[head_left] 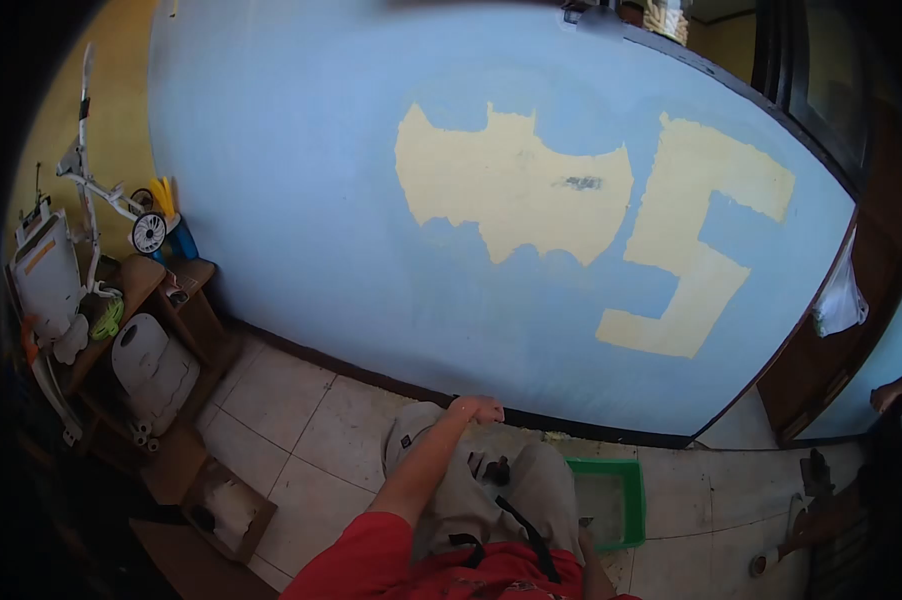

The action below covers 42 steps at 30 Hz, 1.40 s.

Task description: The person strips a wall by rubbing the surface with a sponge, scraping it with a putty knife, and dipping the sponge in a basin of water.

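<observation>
My left hand (pixel 478 409) rests at my bent left knee, near the base of the blue wall (pixel 301 230), its fingers curled in. I see nothing in it. My right forearm (pixel 596 577) reaches down beside my right thigh; its hand is mostly hidden and its fingers do not show. Close by, on the floor, stands a green plastic tub (pixel 634 505) holding something pale. A small dark-edged item (pixel 585 521) shows between my leg and the tub, too small to name. On the wall are a cream bat-shaped patch (pixel 501 180) and a cream angular patch (pixel 686 205).
At the left, a wooden desk (pixel 131 285) holds a white metal frame (pixel 101 190) and a small fan (pixel 149 232). A plastic bag (pixel 841 300) hangs by a brown door frame (pixel 816 375). At the right edge are another person's hand (pixel 883 398) and leg (pixel 816 525).
</observation>
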{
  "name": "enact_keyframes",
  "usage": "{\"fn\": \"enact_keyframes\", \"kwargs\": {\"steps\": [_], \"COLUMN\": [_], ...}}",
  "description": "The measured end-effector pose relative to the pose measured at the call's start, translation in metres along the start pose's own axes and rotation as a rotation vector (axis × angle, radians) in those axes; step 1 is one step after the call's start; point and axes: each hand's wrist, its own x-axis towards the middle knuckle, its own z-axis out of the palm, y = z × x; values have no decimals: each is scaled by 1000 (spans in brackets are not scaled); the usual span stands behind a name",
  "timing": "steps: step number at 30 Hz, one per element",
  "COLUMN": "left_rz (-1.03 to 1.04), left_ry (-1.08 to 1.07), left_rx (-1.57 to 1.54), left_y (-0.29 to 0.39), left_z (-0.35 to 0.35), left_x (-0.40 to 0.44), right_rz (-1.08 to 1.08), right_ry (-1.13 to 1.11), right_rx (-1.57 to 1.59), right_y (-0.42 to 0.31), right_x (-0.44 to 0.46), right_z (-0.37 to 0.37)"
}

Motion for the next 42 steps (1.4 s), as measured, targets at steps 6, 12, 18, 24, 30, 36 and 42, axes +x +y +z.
{"fn": "enact_keyframes", "kwargs": {"steps": [6,12,18,24,30,36,42], "left_rz": [36,134,727,1623,2023,2071,2072], "left_ry": [-11,26,595,1764,1820,1799,1796], "left_rx": [28,83,-186,122,388,449,477], "left_y": [-5,-25,92,176,212,222,221], "left_z": [9,11,-34,-80,-76,-69,-63], "left_x": [13,27,-127,-391,-439,-441,-445], "right_rz": [-71,-114,-127,-16,14,-158,-145], "right_ry": [57,98,91,84,18,51,9], "right_rx": [-139,-196,-109,-124,-315,-432,-431], "right_y": [2,6,-27,-30,-19,-23,-22], "right_x": [-9,-11,-58,-54,-35,-43,-35], "right_z": [4,15,23,26,27,27,29]}}
